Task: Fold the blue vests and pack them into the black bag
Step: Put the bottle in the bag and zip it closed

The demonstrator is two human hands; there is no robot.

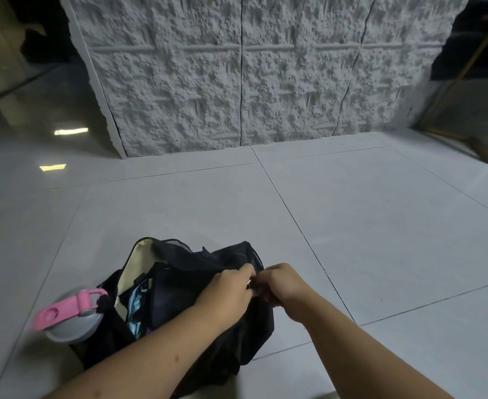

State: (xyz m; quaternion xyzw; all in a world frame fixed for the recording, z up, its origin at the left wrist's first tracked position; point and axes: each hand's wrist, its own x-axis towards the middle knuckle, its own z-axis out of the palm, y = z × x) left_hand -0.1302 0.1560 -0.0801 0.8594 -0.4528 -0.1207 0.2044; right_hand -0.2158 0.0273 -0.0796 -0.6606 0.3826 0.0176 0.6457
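A grey bottle (pixel 74 326) with a pink lid stood at the near left, against the black bag (pixel 208 283) on the tiled floor (pixel 381 226). Blue fabric (pixel 135 308) showed inside the bag's opening. The left hand (pixel 228 292) and right hand (pixel 280 283) met together, both gripping the bag's top edge.

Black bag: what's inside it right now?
Through the opening of the black bag, a strip of light blue fabric shows beside a cream lining. The rest of the inside is hidden by the bag's dark cloth and both hands, left hand, right hand.
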